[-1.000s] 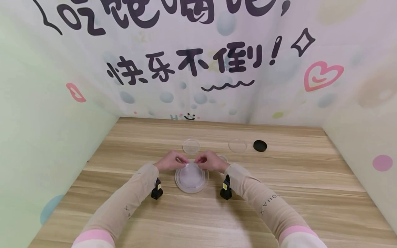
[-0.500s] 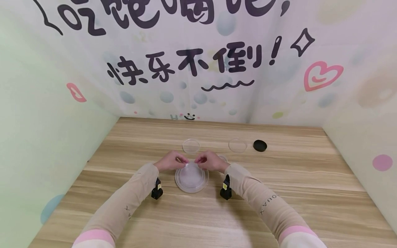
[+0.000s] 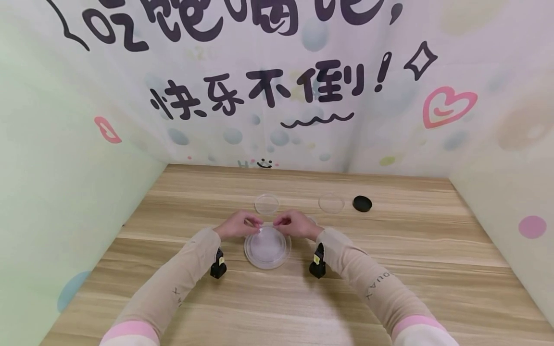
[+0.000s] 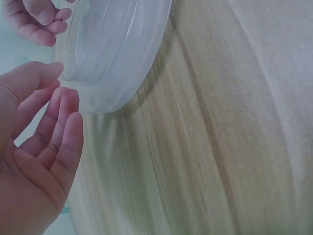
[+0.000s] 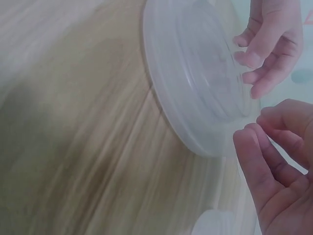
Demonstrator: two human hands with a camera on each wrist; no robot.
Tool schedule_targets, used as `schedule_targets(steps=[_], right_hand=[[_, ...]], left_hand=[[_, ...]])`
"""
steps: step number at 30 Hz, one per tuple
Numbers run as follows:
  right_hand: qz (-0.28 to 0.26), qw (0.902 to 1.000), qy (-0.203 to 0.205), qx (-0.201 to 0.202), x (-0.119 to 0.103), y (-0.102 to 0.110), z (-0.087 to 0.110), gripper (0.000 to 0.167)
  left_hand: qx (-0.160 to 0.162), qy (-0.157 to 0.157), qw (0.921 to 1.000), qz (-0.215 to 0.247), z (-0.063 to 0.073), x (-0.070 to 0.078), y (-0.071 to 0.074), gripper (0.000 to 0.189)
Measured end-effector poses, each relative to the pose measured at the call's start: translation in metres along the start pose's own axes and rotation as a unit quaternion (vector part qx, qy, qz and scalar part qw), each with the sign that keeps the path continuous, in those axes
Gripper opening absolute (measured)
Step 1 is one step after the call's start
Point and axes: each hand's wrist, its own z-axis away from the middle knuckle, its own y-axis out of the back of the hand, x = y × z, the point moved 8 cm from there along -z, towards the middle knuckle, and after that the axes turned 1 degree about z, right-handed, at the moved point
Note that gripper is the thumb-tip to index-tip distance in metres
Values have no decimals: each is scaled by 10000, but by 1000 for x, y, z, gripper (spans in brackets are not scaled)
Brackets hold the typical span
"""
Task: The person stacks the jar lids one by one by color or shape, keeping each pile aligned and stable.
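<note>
head view: a clear dish [image 3: 267, 244] sits on top of a wider clear dish [image 3: 267, 265], both on the wood-grained tabletop [image 3: 277, 307]. the left hand [image 3: 237, 225] is at the far left edge of the clear dish, its thumb and fingers bent toward the rim; the right hand [image 3: 298, 224] is at the far right edge, thumb and fingertips drawn close together. i cannot tell whether either of the hands pinches the rim or only lies right beside it. directly beyond the clear dish lies a clear disc [image 3: 267, 204]; beyond it and to the right is another clear disc [image 3: 331, 203], with a black round lid [image 3: 362, 203] farther right. a small clear piece [image 5: 215, 224] stands to the right of the clear dish, mostly hidden in the head view by the right hand. beige sleeves [image 3: 177, 283] reach in from the near side of the clear dish.
</note>
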Motion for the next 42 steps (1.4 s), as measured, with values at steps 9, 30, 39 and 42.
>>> schedule_targets(steps=[9, 30, 39, 42], right_hand=[[224, 9984, 409, 315, 0, 22, 8, 18], [-235, 9969, -6, 750, 34, 73, 41, 26], [-442, 9936, -51, 1041, 52, 95, 56, 28], [-480, 9925, -73, 1124, 55, 101, 60, 28]], left_hand=[[110, -269, 9996, 41, -7, 14, 1, 27], [263, -1195, 9925, -20, -36, 72, -32, 21], [531, -1124, 9922, -116, -52, 90, -42, 20], [601, -1146, 9916, -86, -57, 94, -45, 20]])
